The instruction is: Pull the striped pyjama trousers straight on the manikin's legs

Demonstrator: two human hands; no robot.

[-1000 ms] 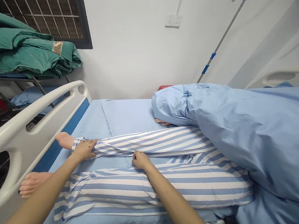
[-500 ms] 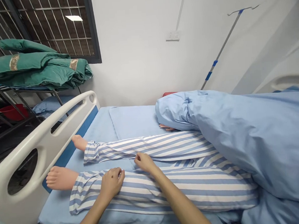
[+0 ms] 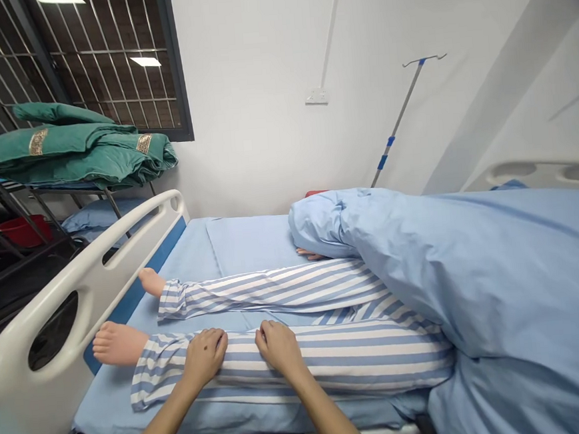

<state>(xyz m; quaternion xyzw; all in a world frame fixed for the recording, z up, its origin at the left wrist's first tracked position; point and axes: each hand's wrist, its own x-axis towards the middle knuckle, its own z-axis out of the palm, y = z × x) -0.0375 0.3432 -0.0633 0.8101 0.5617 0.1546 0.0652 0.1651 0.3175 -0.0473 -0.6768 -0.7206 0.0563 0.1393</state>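
Note:
A manikin in blue-and-white striped trousers lies on the bed, its smooth bare foot [image 3: 120, 344] pointing left. Over the lower part of the near striped trouser leg [image 3: 360, 348] lies my left hand [image 3: 206, 354], its fingers curled down over the far side. My right hand [image 3: 279, 346] grips the same leg further up, near the knee, with its fingers also bent over it. A short gap of striped cloth shows between my hands. The far leg [image 3: 275, 288] rests untouched. A light blue quilt [image 3: 453, 264] covers the upper body; fingertips [image 3: 310, 253] peek from beneath it.
At the left stands the bed's white footboard [image 3: 93, 276]. Behind it, green folded bedding [image 3: 79, 153] is piled on a rack beside a barred window. An IV pole [image 3: 401, 111] leans near the wall behind the quilt. A red bucket [image 3: 24, 231] sits at far left.
My right hand has drawn back from between the legs onto the near leg, its fingers now laid over it. My left hand has shifted slightly left. The view has tilted up a little.

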